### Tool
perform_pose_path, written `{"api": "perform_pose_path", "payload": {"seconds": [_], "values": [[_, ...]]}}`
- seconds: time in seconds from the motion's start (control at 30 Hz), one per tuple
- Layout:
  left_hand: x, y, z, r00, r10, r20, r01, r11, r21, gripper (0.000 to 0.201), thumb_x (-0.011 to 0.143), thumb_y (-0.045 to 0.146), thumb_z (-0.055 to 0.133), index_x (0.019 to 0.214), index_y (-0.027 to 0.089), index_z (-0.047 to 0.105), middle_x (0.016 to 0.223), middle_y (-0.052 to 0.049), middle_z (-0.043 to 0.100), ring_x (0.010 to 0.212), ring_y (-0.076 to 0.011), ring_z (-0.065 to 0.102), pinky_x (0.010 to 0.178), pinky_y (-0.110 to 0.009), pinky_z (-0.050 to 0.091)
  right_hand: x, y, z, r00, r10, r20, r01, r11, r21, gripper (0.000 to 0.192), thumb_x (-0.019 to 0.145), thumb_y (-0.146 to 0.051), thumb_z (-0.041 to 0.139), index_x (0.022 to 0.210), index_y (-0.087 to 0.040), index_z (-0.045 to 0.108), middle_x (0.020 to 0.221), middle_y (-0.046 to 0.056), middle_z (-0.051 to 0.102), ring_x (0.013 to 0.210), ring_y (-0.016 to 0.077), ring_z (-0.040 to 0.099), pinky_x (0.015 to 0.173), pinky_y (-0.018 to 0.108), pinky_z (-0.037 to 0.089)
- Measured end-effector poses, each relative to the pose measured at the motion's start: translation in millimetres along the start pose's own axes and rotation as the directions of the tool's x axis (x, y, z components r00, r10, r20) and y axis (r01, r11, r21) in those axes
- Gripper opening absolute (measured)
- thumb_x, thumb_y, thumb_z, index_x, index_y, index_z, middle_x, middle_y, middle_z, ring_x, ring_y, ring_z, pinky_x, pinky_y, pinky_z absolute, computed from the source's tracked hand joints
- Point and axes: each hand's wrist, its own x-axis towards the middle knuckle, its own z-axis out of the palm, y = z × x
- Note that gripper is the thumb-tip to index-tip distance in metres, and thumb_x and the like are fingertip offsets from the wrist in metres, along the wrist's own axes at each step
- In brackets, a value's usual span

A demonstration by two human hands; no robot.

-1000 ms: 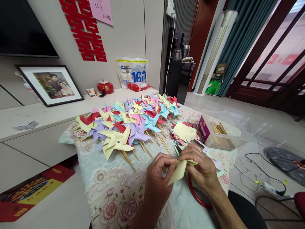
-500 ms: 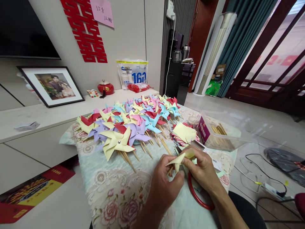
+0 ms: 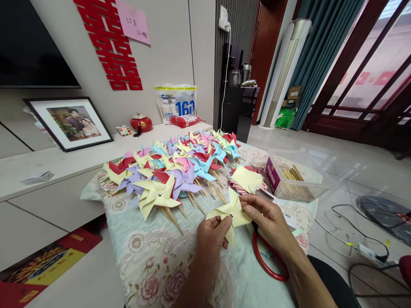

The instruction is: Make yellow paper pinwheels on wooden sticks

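Note:
Between my hands is a pale yellow paper pinwheel [image 3: 236, 209], its blades spread and facing me. My left hand [image 3: 213, 233] grips it, the thumb lying by the small metal pin at its centre. The fingers of my right hand [image 3: 265, 216] pinch the blade on the right side. Whether a stick is fixed behind it, I cannot tell. Under my right wrist lies a pair of scissors with red handles [image 3: 269, 265], their blades mostly hidden. Just beyond my hands is a stack of square paper sheets [image 3: 246, 179], pale yellow on top.
Many finished pinwheels [image 3: 183, 177] on wooden sticks crowd the far left of the flowered tablecloth [image 3: 154, 256]. A clear plastic box [image 3: 308, 190] holding sticks stands at the right. Behind, a white cabinet [image 3: 80, 164] bears a framed photo [image 3: 72, 122] and a red pot [image 3: 141, 124].
The yellow paper, earlier folded together between my fingers, is now opened out as a pinwheel with its pin facing me. My left hand has shifted slightly left and lower.

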Motion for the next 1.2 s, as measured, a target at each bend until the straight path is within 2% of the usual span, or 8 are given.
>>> {"api": "perform_pose_path", "payload": {"seconds": [0.13, 0.27, 0.47, 0.6, 0.77, 0.9, 1.07, 1.2], "values": [[0, 4, -0.7, 0.999, -0.01, -0.039, 0.008, 0.999, -0.052, 0.043, 0.057, 0.047, 0.086, 0.074, 0.01, 0.074, 0.05, 0.001, 0.058, 0.038, -0.005, 0.037, 0.036, -0.017, 0.023, -1, -2, 2, 1.0, 0.005, -0.018, -0.005, 0.999, -0.038, 0.031, 0.092, -0.044, 0.062, 0.109, -0.021, 0.073, 0.103, 0.008, 0.077, 0.096, 0.0247, 0.07, 0.082, 0.037, 0.053], [-1, 8, -4.0, 0.999, -0.011, -0.045, 0.007, 0.996, -0.088, 0.042, 0.058, 0.047, 0.086, 0.074, 0.01, 0.074, 0.052, 0.002, 0.057, 0.041, -0.0051, 0.037, 0.038, -0.018, 0.024, -2, -7, 5, 0.998, -0.033, -0.058, 0.033, 0.999, 0.0, 0.029, 0.092, -0.043, 0.064, 0.109, -0.022, 0.073, 0.099, 0.007, 0.076, 0.094, 0.0243, 0.07, 0.083, 0.037, 0.053], [-1, 10, -7.8, 0.998, 0.021, -0.057, -0.027, 0.994, -0.108, 0.038, 0.063, 0.043, 0.084, 0.08, 0.01, 0.075, 0.058, 0.001, 0.06, 0.046, -0.0058, 0.041, 0.042, -0.018, 0.026, -2, -16, 10, 0.968, -0.207, -0.139, 0.206, 0.978, -0.023, 0.017, 0.095, -0.034, 0.062, 0.103, -0.026, 0.074, 0.109, 0.005, 0.072, 0.106, 0.0223, 0.065, 0.094, 0.037, 0.049], [-1, 10, -7.2, 0.996, 0.035, -0.078, -0.044, 0.992, -0.117, 0.038, 0.064, 0.044, 0.083, 0.08, 0.01, 0.075, 0.057, 0.001, 0.059, 0.047, -0.0067, 0.041, 0.043, -0.019, 0.027, -3, -21, 16, 0.937, -0.324, -0.128, 0.309, 0.943, -0.124, 0.016, 0.097, -0.027, 0.06, 0.105, -0.026, 0.074, 0.114, 0.007, 0.07, 0.11, 0.0226, 0.063, 0.094, 0.038, 0.048], [1, 7, -4.3, 0.99, 0.06, -0.13, -0.074, 0.992, -0.101, 0.042, 0.06, 0.047, 0.083, 0.079, 0.011, 0.076, 0.056, 0.001, 0.06, 0.045, -0.0072, 0.041, 0.041, -0.019, 0.027, -4, -19, 23, 0.912, -0.403, -0.079, 0.368, 0.887, -0.279, 0.019, 0.097, -0.023, 0.059, 0.111, -0.024, 0.072, 0.12, 0.01, 0.067, 0.115, 0.0268, 0.061, 0.098, 0.047, 0.046], [1, 7, -3.8, 0.985, 0.071, -0.158, -0.088, 0.991, -0.105, 0.042, 0.06, 0.046, 0.084, 0.083, 0.011, 0.077, 0.056, 0.002, 0.061, 0.044, -0.0067, 0.042, 0.041, -0.019, 0.027, -5, -18, 25, 0.905, -0.424, -0.021, 0.398, 0.864, -0.309, 0.02, 0.097, -0.022, 0.058, 0.112, -0.024, 0.071, 0.121, 0.011, 0.066, 0.115, 0.0275, 0.06, 0.095, 0.048, 0.047], [-2, 9, -1.1, 0.982, 0.071, -0.172, -0.089, 0.991, -0.095, 0.041, 0.06, 0.044, 0.084, 0.084, 0.011, 0.077, 0.057, 0.001, 0.062, 0.043, -0.0058, 0.041, 0.041, -0.018, 0.026, -3, -17, 27, 0.904, -0.426, -0.019, 0.401, 0.864, -0.305, 0.02, 0.097, -0.022, 0.059, 0.112, -0.022, 0.071, 0.12, 0.011, 0.066, 0.114, 0.0276, 0.061, 0.094, 0.047, 0.048], [-4, 14, 2.0, 0.98, 0.095, -0.177, -0.108, 0.992, -0.069, 0.029, 0.063, 0.037, 0.082, 0.081, 0.014, 0.076, 0.054, 0.004, 0.059, 0.043, -0.0071, 0.041, 0.041, -0.019, 0.026, -4, -18, 27, 0.897, -0.442, -0.016, 0.417, 0.857, -0.303, 0.017, 0.097, -0.022, 0.059, 0.108, -0.023, 0.071, 0.12, 0.011, 0.065, 0.113, 0.0278, 0.06, 0.093, 0.047, 0.047]]}}
